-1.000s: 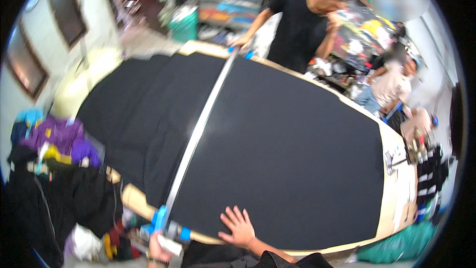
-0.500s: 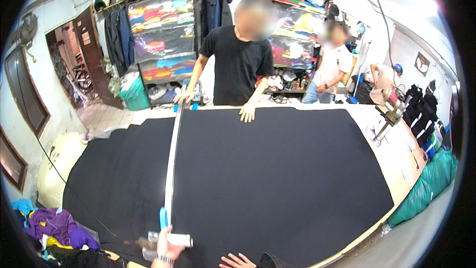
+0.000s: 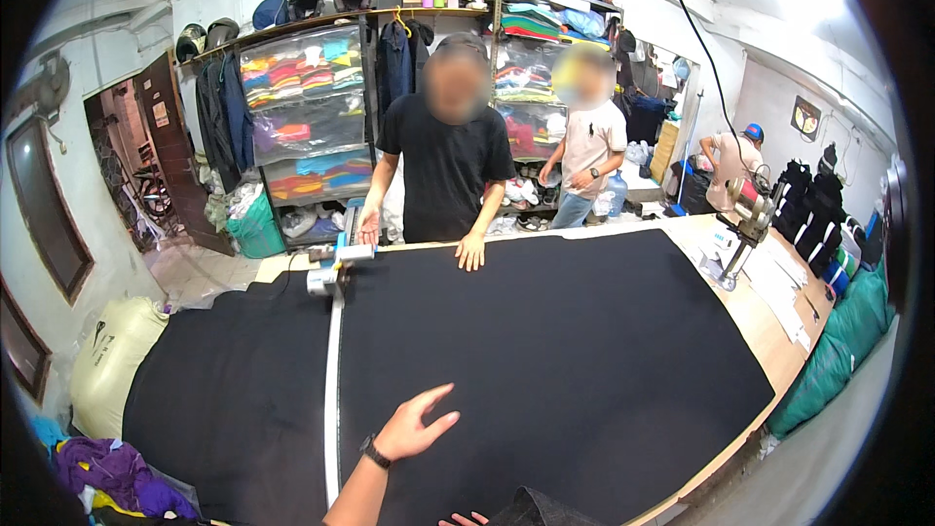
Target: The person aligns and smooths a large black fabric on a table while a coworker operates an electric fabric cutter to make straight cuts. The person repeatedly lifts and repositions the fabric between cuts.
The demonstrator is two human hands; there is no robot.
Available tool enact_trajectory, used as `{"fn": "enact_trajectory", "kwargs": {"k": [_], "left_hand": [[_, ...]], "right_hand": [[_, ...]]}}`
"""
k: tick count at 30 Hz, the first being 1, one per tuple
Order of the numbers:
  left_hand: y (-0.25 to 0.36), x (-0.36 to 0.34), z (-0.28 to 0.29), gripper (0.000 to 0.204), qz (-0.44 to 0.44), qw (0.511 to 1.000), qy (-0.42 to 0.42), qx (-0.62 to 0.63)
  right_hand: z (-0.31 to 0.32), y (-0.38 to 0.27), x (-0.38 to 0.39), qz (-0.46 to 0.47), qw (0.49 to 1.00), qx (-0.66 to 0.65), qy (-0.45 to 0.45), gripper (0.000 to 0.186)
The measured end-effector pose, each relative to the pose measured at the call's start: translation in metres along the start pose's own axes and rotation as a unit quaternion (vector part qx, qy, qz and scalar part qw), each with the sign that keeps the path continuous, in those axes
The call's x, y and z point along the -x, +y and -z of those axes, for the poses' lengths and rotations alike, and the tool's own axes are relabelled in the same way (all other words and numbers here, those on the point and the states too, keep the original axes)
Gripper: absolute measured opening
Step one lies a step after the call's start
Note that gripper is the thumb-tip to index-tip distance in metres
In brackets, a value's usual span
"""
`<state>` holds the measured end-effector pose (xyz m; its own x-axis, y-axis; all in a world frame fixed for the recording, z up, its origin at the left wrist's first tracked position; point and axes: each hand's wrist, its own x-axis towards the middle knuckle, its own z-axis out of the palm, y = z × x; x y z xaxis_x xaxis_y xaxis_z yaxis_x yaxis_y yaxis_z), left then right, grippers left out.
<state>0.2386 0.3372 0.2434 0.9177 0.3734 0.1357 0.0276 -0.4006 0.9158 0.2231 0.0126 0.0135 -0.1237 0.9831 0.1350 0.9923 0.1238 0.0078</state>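
Observation:
My left hand (image 3: pixel 417 427), wearing a dark watch, hovers over the black fabric (image 3: pixel 555 360) with its fingers apart and nothing in it. At the bottom edge only some fingertips of my right hand (image 3: pixel 466 519) show, spread on the fabric beside a dark sleeve. Just left of my left hand, a long pale metal rail (image 3: pixel 333 399) crosses the cloth from near to far. A grey and white cutting machine (image 3: pixel 336 267) sits at the rail's far end, close to the open hand (image 3: pixel 369 226) of a co-worker in a black shirt.
The co-worker's other hand (image 3: pixel 470 251) rests on the fabric's far edge. An upright cutting machine (image 3: pixel 745 229) stands on the table at right, near white paper strips (image 3: pixel 779 302). Purple cloth (image 3: pixel 122 477) and a pale yellow sack (image 3: pixel 119 356) lie at left, green sacks (image 3: pixel 842 360) at right.
The cutting machine has gone from the near end of the rail to the far end. My left hand has let go of it and moved right and forward. The view has shifted slightly.

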Motion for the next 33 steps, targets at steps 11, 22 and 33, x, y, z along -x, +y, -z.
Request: {"fn": "enact_trajectory", "kwargs": {"k": [11,22,33], "left_hand": [[-0.111,0.331,-0.061,0.04,0.363,0.889,-0.022,-0.278],[-0.109,0.466,-0.115,0.059,0.411,0.849,0.217,-0.252],[-0.122,0.625,-0.108,0.084,0.585,0.795,0.158,-0.031]], "right_hand": [[0.063,0.012,0.007,-0.027,0.937,-0.344,-0.049,0.075],[0.052,-0.052,-0.064,-0.022,0.952,-0.293,0.084,0.056],[0.036,-0.136,-0.085,0.08,0.977,-0.196,-0.039,0.068]]}}
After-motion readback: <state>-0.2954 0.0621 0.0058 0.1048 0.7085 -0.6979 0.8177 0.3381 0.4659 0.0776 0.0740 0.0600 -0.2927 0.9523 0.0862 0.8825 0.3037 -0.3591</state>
